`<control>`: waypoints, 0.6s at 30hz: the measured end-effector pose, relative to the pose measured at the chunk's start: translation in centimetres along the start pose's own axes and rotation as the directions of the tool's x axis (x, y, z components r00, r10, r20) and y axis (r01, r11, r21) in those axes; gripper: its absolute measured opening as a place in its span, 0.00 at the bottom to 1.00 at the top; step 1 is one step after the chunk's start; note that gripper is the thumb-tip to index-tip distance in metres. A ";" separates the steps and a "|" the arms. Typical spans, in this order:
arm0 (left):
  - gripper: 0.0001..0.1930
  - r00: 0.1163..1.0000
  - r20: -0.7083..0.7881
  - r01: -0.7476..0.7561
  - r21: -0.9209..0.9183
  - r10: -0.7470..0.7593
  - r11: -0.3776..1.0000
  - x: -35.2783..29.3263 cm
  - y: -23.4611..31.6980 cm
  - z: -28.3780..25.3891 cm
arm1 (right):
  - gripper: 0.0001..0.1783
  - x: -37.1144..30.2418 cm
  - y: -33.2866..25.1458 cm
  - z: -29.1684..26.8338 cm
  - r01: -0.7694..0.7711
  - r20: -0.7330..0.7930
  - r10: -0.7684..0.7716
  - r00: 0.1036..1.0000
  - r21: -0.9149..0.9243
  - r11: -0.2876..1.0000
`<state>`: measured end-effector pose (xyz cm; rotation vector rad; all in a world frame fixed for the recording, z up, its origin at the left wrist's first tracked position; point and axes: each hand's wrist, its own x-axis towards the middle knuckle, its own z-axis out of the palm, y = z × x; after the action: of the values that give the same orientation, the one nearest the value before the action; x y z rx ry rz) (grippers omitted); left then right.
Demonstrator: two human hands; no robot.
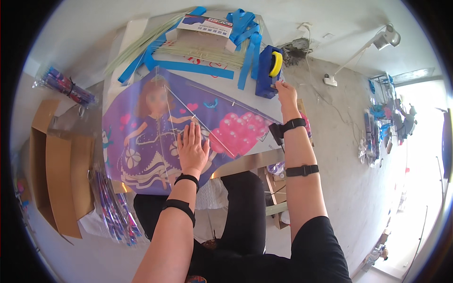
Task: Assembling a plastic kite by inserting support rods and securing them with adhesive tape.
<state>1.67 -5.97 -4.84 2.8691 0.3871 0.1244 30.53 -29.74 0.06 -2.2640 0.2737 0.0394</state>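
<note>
A purple kite (155, 127) printed with a cartoon girl and pink hearts lies flat on the table, thin rods crossing it. My left hand (192, 146) presses flat on the kite near its lower middle, fingers spread. My right hand (285, 92) reaches to the blue tape dispenser (266, 70) holding a yellow roll, with fingertips pinched at the dispenser's near end. Whether tape is between the fingers cannot be seen.
Blue ribbon strips (198, 66) and a bundle of thin pale rods (203, 49) lie at the table's far side beside a flat box (205, 26). Open cardboard boxes (56, 174) and bagged kites (113, 207) stand left. More kites (382, 122) hang right.
</note>
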 end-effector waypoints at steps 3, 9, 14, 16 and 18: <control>0.32 1.000 -0.006 0.012 0.029 -0.012 1.000 -0.2 -0.2 0.1 | 0.14 0.0 -0.7 0.5 -0.085 0.030 0.081 0.996 0.151 0.985; 0.32 1.000 -0.015 0.004 0.034 -0.004 0.999 -0.1 0.0 0.1 | 0.08 -0.6 -1.8 0.3 -0.159 0.046 0.154 0.987 0.426 0.891; 0.32 1.000 -0.003 0.008 0.025 -0.008 1.000 0.1 0.1 0.0 | 0.07 -1.3 -2.8 -0.4 -0.241 0.069 0.263 0.962 0.660 0.711; 0.32 1.000 0.004 0.010 0.030 -0.010 0.999 0.1 0.0 -0.1 | 0.07 -2.5 -3.4 -0.1 -0.185 0.035 0.214 0.976 0.649 0.738; 0.32 1.000 0.007 0.018 0.030 -0.018 0.999 -0.1 -0.4 0.2 | 0.08 -3.4 -2.8 0.6 -0.129 0.004 0.164 0.986 0.636 0.760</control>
<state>1.52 -5.70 -5.16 2.8941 0.4170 0.1053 27.88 -26.91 2.18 -1.5583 0.4224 -0.0283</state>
